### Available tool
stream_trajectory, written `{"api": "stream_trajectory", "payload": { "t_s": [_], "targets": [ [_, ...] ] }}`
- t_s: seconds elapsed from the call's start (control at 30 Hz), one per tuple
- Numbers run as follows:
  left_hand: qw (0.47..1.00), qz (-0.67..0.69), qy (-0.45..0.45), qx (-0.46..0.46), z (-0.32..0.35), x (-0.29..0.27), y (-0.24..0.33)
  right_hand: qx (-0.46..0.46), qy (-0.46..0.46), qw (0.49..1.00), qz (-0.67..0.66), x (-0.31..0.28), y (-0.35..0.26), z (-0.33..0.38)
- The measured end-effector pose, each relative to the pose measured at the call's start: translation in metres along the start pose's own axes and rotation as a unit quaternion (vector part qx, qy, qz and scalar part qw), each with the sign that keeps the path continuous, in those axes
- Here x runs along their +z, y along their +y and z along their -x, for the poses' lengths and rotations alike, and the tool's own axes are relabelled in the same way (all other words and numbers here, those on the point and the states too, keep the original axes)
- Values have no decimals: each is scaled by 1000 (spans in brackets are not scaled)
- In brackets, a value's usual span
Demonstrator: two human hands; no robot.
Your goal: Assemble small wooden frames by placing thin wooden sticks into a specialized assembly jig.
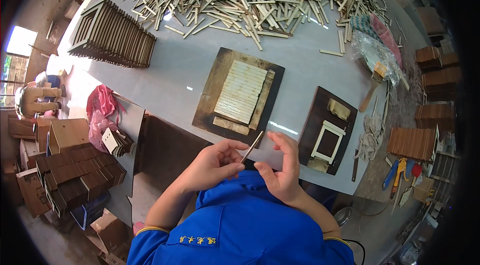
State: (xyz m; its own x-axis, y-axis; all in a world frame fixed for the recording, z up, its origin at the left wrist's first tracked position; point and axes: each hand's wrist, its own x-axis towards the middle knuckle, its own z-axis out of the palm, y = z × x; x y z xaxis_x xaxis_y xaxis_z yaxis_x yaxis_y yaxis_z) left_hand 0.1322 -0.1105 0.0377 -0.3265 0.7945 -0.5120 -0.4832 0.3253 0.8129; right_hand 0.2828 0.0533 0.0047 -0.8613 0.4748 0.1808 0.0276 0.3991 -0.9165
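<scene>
My left hand (212,166) pinches a thin wooden strip (253,146) between thumb and fingers, its free end slanting up to the right. Just right of the strip, my right hand (283,169) is open, thumb and fingers apart, holding nothing. Beyond both hands a dark wooden board (209,99) lies on the grey table (172,82). Pale strips (241,91) sit side by side on it, bordered by a wooden bar (261,101) on the right and a short block (230,126) at the near end. To the right, a second dark board (311,122) bears a small white frame (319,140).
A large heap of loose strips (250,0) covers the table's far side. Stacked frames (117,35) stand far left. A brush (372,87), plastic wrap (367,50) and whitish cloth (372,135) lie at right. Brown stacked pieces (80,175) are at lower left; another person (37,100) is beyond.
</scene>
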Motion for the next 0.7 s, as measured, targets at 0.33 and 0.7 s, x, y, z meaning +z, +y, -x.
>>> {"api": "stream_trajectory", "payload": {
  "t_s": [0.33, 0.7],
  "targets": [
    [997, -44, -69, 8, -38, 54, -2, 41, 55, 995, 67, -55, 1, 12],
    [991, -88, -97, 7, -59, 104, -8, 94, 150, 984, 8, -128, 19, 40]
  ]
}}
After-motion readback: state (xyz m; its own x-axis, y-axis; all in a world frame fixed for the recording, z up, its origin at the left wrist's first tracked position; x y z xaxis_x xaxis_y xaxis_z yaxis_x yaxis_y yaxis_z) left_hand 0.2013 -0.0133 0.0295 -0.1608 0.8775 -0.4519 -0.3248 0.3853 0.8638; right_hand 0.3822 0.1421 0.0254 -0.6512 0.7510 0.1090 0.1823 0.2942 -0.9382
